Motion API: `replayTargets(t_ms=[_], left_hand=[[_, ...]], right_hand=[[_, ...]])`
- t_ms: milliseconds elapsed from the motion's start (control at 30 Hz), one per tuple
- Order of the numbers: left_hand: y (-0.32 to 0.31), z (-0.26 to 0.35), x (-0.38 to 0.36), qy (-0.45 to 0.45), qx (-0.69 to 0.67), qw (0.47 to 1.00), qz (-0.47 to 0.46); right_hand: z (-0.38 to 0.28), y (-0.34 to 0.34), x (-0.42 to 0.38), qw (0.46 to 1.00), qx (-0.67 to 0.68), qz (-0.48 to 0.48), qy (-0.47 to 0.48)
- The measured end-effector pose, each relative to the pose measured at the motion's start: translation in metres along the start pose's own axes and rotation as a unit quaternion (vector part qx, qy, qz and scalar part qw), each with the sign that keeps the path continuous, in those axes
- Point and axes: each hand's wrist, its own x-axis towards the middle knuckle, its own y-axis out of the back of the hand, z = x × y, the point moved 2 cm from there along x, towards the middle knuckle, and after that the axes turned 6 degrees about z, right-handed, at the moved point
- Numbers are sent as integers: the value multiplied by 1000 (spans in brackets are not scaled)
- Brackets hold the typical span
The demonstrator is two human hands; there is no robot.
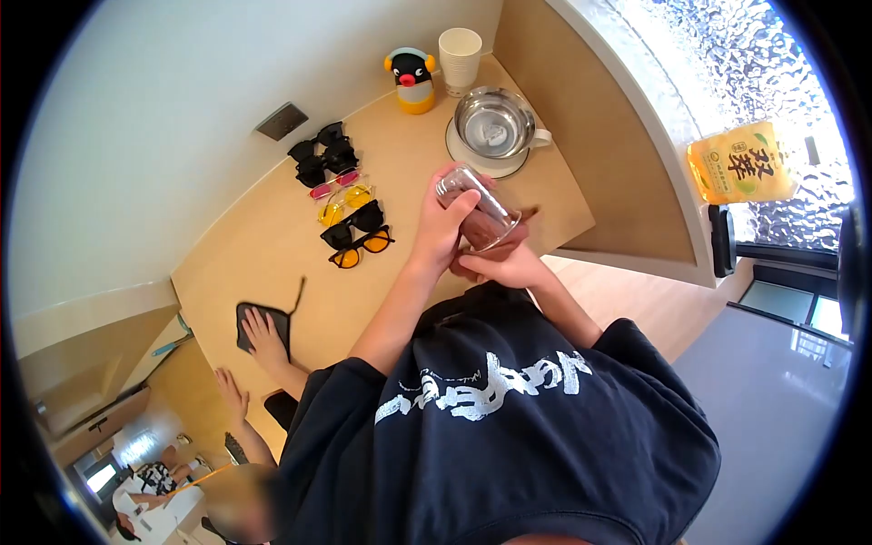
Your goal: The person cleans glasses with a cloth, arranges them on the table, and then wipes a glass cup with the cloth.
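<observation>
A clear, see-through cup is held tilted over the table, between both of my hands. My left hand wraps round its upper left side, with the thumb across the wall. My right hand cups the lower end near the rim, its fingers partly hidden behind the cup. Just beyond my hands, a shiny metal bowl with a pale handle rests on a white saucer.
A penguin figure and stacked paper cups stand at the back. Several pairs of sunglasses form a row at left. Another person's hand lies on a dark pouch. A wooden panel borders the right, near a yellow packet.
</observation>
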Motion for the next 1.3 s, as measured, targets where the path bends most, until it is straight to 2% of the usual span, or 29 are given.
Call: replayTargets(t_ms=[33, 100, 133, 200, 233, 300, 367, 400, 433, 467, 500, 567, 600, 633, 700, 733, 800, 833, 900, 933, 967, 1000, 1033, 1067, 1133, 1167, 1233, 1267, 1300], left_hand=[[-1, 1, -1, -6, -7, 999, -40], [-4, 1, -2, -10, -14, 996, -83], [-7, 1, -2, -32, -19, 991, -129], [-10, 3, -2, -41, -16, 981, -189], [-11, 6, -1, -40, -16, 981, -188], [-13, 12, 1, -58, 8, 979, -196], [-7, 12, 1, -44, 27, 987, -150], [-3, 12, 2, -33, 47, 993, -100], [-3, 13, 2, -32, 48, 993, -100], [-3, 14, 1, -27, 14, 992, -119], [-3, 14, -1, -21, -20, 990, -136], [-12, 13, -4, -34, -22, 992, -122], [-11, 11, -1, -21, -13, 994, -107], [-11, 10, 0, -9, -3, 996, -92], [-12, 11, 1, -20, 1, 997, -77], [-10, 10, 2, -23, -1, 996, -86], [-4, 8, 3, -27, -3, 995, -93], [-2, 7, 4, -23, -38, 993, -105], [5, 1, 8, -20, -76, 990, -116], [12, -5, 10, -13, -106, 990, -94], [14, -6, 12, -6, -137, 988, -73], [16, -6, 11, -8, -137, 988, -69], [16, -4, 9, -19, -114, 993, -11], [18, -2, 9, -31, -90, 994, 47], [24, -1, 11, -38, -86, 994, 47], [26, 0, 11, -43, -82, 995, 45], [25, 3, 8, -43, -91, 993, 52], [24, 5, 7, -44, -99, 992, 58], [26, 3, 9, -44, -100, 992, 58]], right_hand=[[8, 6, 0, 999, 23, 44, -15], [13, 18, -7, 970, 233, -8, -74], [16, 24, -9, 970, 232, -6, -72], [21, 28, -10, 879, 449, -156, -26], [20, 26, -11, 879, 449, -156, -26], [20, 28, -14, 929, 365, -29, -43], [13, 24, -13, 945, 326, -15, -32], [6, 21, -11, 988, 125, 61, 72], [-2, 18, -11, 973, -83, 132, 171], [-4, 20, -8, 940, -233, 120, 219], [0, 21, -5, 940, -232, 119, 218], [11, 16, -3, 912, -356, 71, 192], [13, 12, 0, 948, -255, 62, 181], [7, 10, -2, 948, -256, 60, 181], [1, 8, -5, 999, -7, 23, -29], [-1, 9, -6, 999, -8, 22, -29], [-3, 14, -9, 991, 134, 21, -19], [6, 18, -6, 991, 133, 20, -19], [33, 28, 1, 894, 445, -12, -46], [28, 24, 2, 987, 98, 130, 16], [10, 14, -3, 985, -100, 87, 111], [-6, 5, -3, 935, -260, 130, 203], [-19, -6, -3, 850, -408, 169, 287], [-25, -12, -5, 851, -408, 167, 287], [-29, -16, -8, 896, -336, 224, 184], [-24, -15, -6, 897, -336, 222, 184], [-11, -8, -4, 824, -436, 247, 263], [-10, -6, -4, 824, -437, 246, 264], [-10, -7, -5, 783, -495, 198, 320]])
